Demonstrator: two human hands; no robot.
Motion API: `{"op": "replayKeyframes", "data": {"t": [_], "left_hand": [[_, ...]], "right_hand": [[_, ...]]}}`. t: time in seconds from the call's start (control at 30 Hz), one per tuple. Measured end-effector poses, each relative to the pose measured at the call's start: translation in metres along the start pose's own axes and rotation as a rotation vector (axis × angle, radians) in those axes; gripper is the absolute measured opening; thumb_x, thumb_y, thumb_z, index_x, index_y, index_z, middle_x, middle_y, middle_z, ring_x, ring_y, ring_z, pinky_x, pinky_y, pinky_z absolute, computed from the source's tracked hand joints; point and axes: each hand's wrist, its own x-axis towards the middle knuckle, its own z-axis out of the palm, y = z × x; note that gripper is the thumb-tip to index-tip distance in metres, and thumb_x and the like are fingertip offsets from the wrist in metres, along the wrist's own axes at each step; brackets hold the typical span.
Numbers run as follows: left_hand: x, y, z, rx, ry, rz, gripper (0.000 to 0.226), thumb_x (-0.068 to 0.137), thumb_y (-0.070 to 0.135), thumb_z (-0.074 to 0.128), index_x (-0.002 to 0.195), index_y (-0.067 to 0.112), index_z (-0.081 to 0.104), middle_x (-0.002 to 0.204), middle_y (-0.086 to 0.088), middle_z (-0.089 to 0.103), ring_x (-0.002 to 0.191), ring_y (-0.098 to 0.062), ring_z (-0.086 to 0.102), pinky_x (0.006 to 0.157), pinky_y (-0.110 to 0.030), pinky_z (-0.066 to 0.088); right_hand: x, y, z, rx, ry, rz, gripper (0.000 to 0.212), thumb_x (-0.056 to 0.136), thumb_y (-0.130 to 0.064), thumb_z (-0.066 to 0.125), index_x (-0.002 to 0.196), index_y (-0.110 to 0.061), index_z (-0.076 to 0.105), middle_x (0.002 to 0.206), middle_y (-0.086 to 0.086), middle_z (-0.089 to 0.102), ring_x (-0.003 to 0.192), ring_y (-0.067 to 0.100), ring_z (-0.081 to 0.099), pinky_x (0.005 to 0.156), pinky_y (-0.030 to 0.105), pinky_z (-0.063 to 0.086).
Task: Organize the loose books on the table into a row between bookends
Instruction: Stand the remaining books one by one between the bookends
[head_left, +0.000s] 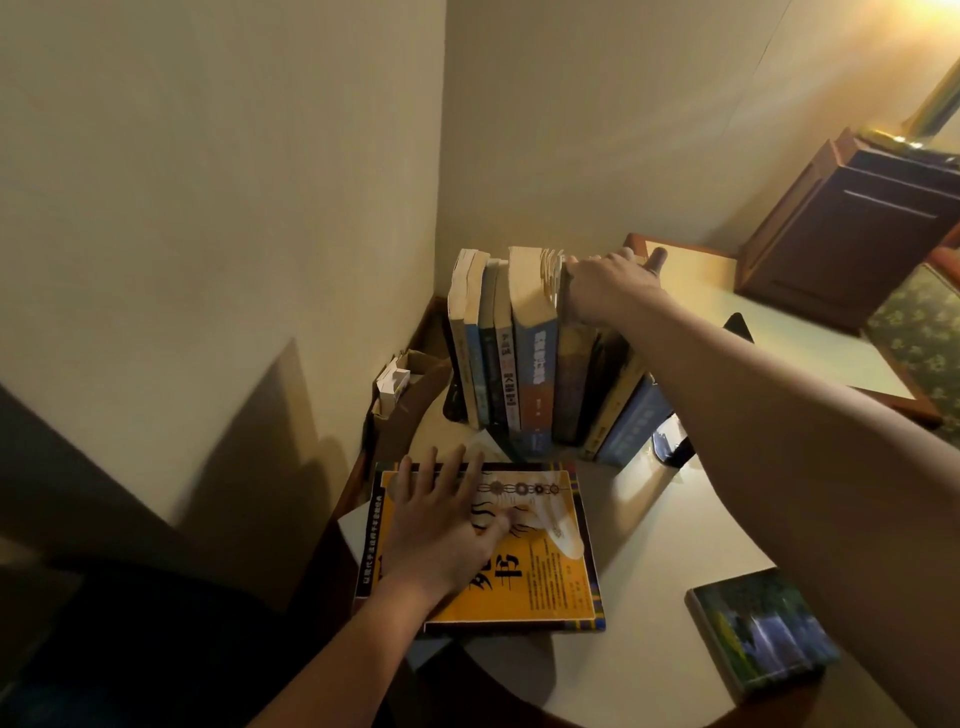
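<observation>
A row of several upright books (519, 358) stands at the far side of the round white table (670, 535), in the corner of the room. Its left end leans on a black bookend (451, 410). My right hand (605, 291) grips the top of the books at the row's right end, which lean to the right. A black bookend (675, 452) stands at their foot. My left hand (441, 530) rests flat with spread fingers on a large yellow book (550, 577) lying face up in front of the row. A green-covered book (761, 629) lies flat at the near right.
A cardboard box (400, 395) with a small white packet sits left of the row against the wall. A second pale table (774, 317) extends behind to the right, with a dark wooden cabinet (852, 228) and a brass lamp base (914, 130) beyond it.
</observation>
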Motion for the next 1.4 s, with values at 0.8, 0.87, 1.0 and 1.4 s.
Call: {"op": "replayKeyframes", "data": {"t": [0.8, 0.87, 1.0, 1.4], "left_hand": [[0.0, 0.0, -0.003, -0.019, 0.024, 0.028, 0.083, 0.091, 0.078, 0.012, 0.159, 0.03, 0.002, 0.168, 0.003, -0.001, 0.154, -0.023, -0.009, 0.124, -0.049, -0.005], [-0.003, -0.001, -0.002, -0.058, 0.069, 0.031, 0.077, 0.095, 0.071, 0.02, 0.158, 0.028, 0.013, 0.167, 0.002, 0.007, 0.154, -0.022, -0.004, 0.125, -0.049, -0.003], [-0.02, -0.003, -0.009, -0.048, 0.099, -0.022, 0.072, 0.095, 0.068, 0.021, 0.155, 0.028, 0.029, 0.166, -0.002, 0.015, 0.154, -0.027, 0.003, 0.124, -0.052, 0.003], [-0.089, -0.014, -0.016, -0.403, -0.044, -0.457, 0.074, 0.095, 0.067, 0.037, 0.156, 0.047, 0.0, 0.164, -0.007, 0.015, 0.144, -0.037, 0.033, 0.112, -0.052, 0.035]], "right_hand": [[-0.138, 0.026, 0.027, 0.343, 0.48, -0.276, 0.039, 0.1, -0.033, 0.04, 0.131, -0.029, 0.062, 0.148, -0.003, 0.052, 0.148, 0.036, 0.028, 0.112, 0.069, 0.015], [-0.173, 0.021, 0.049, 0.434, 0.611, -0.304, 0.035, 0.097, -0.024, 0.052, 0.129, -0.024, 0.064, 0.145, 0.002, 0.055, 0.145, 0.033, 0.037, 0.113, 0.061, 0.022], [-0.214, 0.014, 0.101, 0.49, 0.504, -0.247, 0.038, 0.095, -0.022, 0.06, 0.132, -0.025, 0.063, 0.145, 0.0, 0.056, 0.141, 0.027, 0.042, 0.11, 0.051, 0.031], [-0.273, -0.021, 0.185, 0.995, -0.113, -0.059, 0.056, 0.103, -0.038, 0.048, 0.15, -0.056, 0.025, 0.164, 0.0, 0.025, 0.149, 0.03, 0.026, 0.112, 0.055, 0.039]]}}
